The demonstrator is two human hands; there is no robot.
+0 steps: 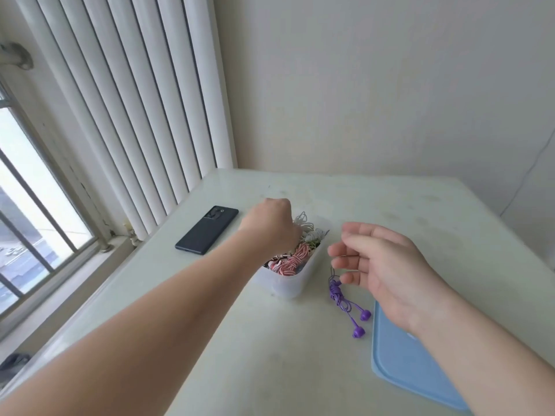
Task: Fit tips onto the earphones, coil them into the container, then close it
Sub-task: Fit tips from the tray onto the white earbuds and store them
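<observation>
The left hand [270,223] reaches into the clear container [288,280]. Its fingers hide among the pink and white earphones [292,259], so I cannot tell if it holds any. The right hand [387,265] is loosely open. Its fingertips touch the cord of the purple earphones [345,301], which lie beside the container. A blue lid [399,364] lies under the right arm. A black phone [207,229] lies to the left.

No legible text, label or number on anything.

A translucent, frosted plastic container [288,280] under the left hand [271,223] holds a smooth pink cord [295,259] and a white cord [303,223]. Just beside the right hand [381,259], at its fingertips [333,252], purple earphones [341,295] show a glossy, rubbery-looking finish. Near that wrist is a matt blue plastic lid [399,370]. Apart from the left hand lies a dark, matt-backed phone [207,229] on the smooth, faintly glossy tabletop [420,211].
</observation>
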